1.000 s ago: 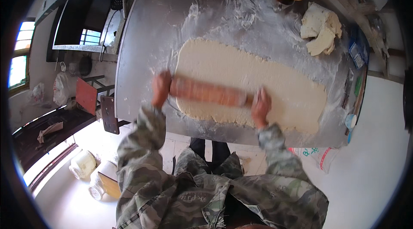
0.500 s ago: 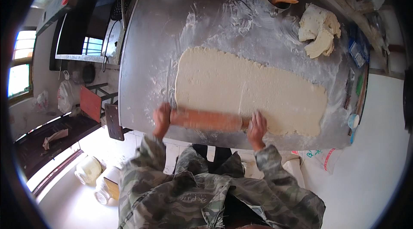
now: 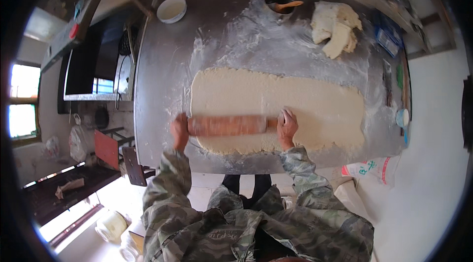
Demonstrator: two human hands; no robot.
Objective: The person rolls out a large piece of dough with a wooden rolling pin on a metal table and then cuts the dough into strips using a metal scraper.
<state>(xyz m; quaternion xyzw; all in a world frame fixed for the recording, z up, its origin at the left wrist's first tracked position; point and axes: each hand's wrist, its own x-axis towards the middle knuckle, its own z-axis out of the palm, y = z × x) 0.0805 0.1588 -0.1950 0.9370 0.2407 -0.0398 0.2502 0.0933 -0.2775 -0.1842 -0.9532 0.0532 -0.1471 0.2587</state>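
A wide, flat sheet of pale dough [image 3: 305, 102] lies across the floured metal table. On its left half, a little above the near edge, rests a wooden rolling pin [image 3: 227, 125], blurred by motion. My left hand [image 3: 180, 130] is closed round the pin's left handle, just off the dough's left edge. My right hand [image 3: 287, 125] is closed on the right handle, over the middle of the sheet. At the far right sits a lump of folded dough [image 3: 335, 24].
A white bowl [image 3: 171, 10] stands at the far left of the table [image 3: 160, 77]. Near the lump is a dark pot [image 3: 276, 2] with a wooden-handled brush or tool [image 3: 290, 4]. A blue packet [image 3: 388, 40] and a small scoop [image 3: 402, 117] lie along the right edge.
Both hands have pushed the rolling pin away from me, from the dough's near edge further onto the sheet. The whole view has also shifted slightly.
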